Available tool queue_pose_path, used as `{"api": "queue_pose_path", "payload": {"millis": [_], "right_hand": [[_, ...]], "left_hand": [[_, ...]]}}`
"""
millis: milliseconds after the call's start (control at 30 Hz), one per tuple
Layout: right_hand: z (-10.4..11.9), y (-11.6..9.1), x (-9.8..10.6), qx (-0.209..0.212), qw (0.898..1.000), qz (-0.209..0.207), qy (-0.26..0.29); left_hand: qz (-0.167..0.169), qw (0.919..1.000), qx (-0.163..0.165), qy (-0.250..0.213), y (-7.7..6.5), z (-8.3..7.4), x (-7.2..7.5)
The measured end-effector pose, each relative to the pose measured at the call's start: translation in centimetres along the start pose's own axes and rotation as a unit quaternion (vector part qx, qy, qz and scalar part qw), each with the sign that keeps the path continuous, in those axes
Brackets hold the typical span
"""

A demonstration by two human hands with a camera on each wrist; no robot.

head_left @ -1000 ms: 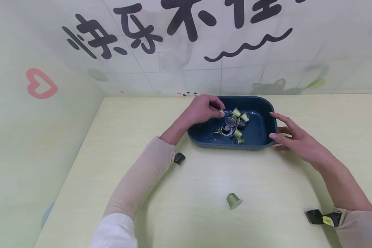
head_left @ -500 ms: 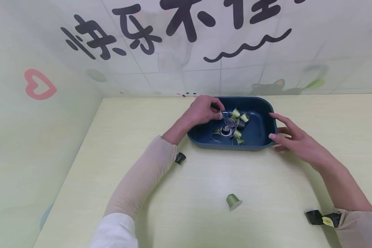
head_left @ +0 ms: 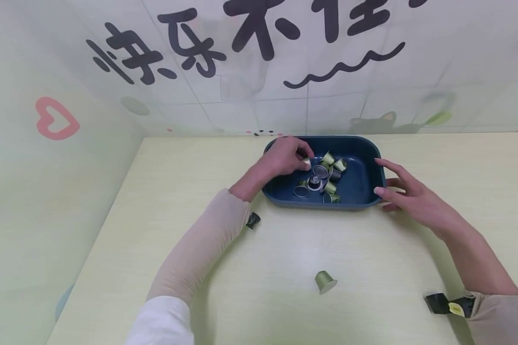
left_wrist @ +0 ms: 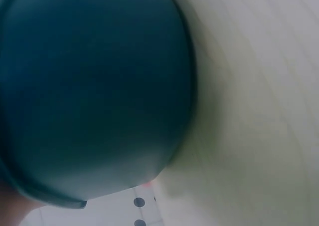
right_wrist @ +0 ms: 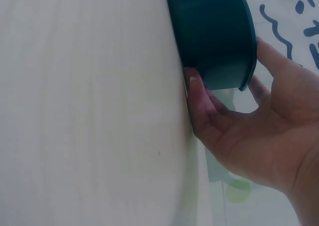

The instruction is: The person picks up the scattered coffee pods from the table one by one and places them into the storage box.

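In the head view, a dark blue oblong tray [head_left: 362,184] stands against the back wall with several green and dark coffee capsules [head_left: 330,187] piled in its middle. My left hand [head_left: 285,155] reaches over the tray's left end and pinches a small coffee capsule [head_left: 307,161], mostly hidden by the fingers. At the other end, my right hand [head_left: 407,191] holds the tray, thumb and forefinger at the rim; the right wrist view shows other fingers [right_wrist: 198,99] low against its outer wall. The left wrist view has only the tray's outer side [left_wrist: 99,86] and a sliver of hand.
One green capsule [head_left: 325,281] lies alone on the pale table [head_left: 280,268] in front of the tray. Small black items sit at the left cuff [head_left: 253,220] and the right cuff [head_left: 449,304]. A printed wall covering [head_left: 241,115] rises right behind the tray.
My left hand has shifted slightly toward me and to the right inside the tray's left end, with the pinched capsule in it. My right hand has stayed on the tray.
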State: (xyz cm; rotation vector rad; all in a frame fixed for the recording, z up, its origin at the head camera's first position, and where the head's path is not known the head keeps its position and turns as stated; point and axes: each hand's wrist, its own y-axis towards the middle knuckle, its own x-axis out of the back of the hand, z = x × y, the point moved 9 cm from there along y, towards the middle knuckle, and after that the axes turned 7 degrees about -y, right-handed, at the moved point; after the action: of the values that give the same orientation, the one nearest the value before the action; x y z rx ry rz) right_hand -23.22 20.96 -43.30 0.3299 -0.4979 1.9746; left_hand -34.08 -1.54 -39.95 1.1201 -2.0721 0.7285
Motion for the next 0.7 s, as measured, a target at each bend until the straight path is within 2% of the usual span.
{"api": "queue_pose_path", "payload": {"millis": [267, 700], "right_hand": [[-0.23, 0.10, 0.24, -0.013, 1.000, -0.004, -0.009], [-0.37, 0.10, 0.05, -0.010, 1.000, 0.000, -0.007]], "left_hand": [[0.000, 0.9996, -0.007, 0.028, 0.14, 0.00, -0.25], [0.016, 0.9995, -0.010, 0.026, 0.06, -0.15, -0.52]]}}
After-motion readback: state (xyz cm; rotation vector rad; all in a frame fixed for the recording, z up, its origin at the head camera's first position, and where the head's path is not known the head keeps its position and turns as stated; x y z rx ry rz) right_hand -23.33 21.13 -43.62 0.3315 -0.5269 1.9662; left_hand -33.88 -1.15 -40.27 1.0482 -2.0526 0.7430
